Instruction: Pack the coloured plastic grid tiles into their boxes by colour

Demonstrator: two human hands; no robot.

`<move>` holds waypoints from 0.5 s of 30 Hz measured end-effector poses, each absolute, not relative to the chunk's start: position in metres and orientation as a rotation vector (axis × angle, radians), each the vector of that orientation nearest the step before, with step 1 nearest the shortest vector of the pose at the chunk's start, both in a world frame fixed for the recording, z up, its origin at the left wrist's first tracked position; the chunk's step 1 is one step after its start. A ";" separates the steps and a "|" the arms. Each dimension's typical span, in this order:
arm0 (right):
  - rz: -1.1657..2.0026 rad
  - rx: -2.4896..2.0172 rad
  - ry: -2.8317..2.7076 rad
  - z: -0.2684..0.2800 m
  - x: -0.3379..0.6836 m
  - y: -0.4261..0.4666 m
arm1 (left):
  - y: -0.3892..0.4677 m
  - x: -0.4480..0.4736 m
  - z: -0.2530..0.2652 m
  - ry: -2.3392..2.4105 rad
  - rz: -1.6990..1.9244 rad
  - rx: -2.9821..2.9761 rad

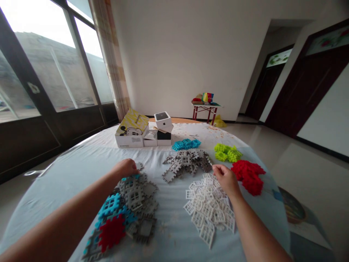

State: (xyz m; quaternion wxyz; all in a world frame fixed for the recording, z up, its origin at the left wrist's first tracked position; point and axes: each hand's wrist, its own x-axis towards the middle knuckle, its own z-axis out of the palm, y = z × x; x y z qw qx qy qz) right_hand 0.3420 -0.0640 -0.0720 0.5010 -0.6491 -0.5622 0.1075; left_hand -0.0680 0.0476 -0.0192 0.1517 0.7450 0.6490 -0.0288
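My left hand (125, 169) is closed at the far end of a mixed pile of grey interlocking plastic tiles (133, 189). A grey edge shows by its fingertips, but what they hold is hidden. In the same pile lie blue tiles (109, 204) and a red piece (112, 232). My right hand (225, 178) makes a pinch above the far right edge of a heap of white lattice window pieces (208, 203). Something small and pale shows at its fingertips, too small to name. Just beyond is a heap of grey tiles (185, 162).
Blue pieces (186, 144), lime-green pieces (227, 153) and red pieces (248, 175) form separate heaps on the round, cloth-covered table (68, 174). A yellow-and-white box (131, 131) and a smaller white box (163, 119) stand at the back. A stool (290, 205) is at the right.
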 end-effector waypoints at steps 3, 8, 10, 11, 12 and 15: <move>0.251 -1.573 -1.358 -0.071 0.341 -0.064 | 0.053 -0.074 -0.020 1.854 -0.052 2.072; 0.251 -1.573 -1.361 -0.069 0.340 -0.065 | 0.054 -0.087 -0.020 1.838 0.190 1.953; 0.256 -1.568 -1.362 -0.068 0.340 -0.064 | 0.052 -0.088 -0.017 1.840 0.326 1.943; 0.258 -1.566 -1.360 -0.068 0.340 -0.064 | 0.051 -0.086 -0.014 1.831 0.392 1.945; 0.259 -1.564 -1.358 -0.067 0.340 -0.064 | 0.049 -0.081 -0.011 1.809 0.454 1.951; 0.258 -1.562 -1.354 -0.067 0.340 -0.064 | 0.036 -0.051 -0.003 1.632 0.576 1.970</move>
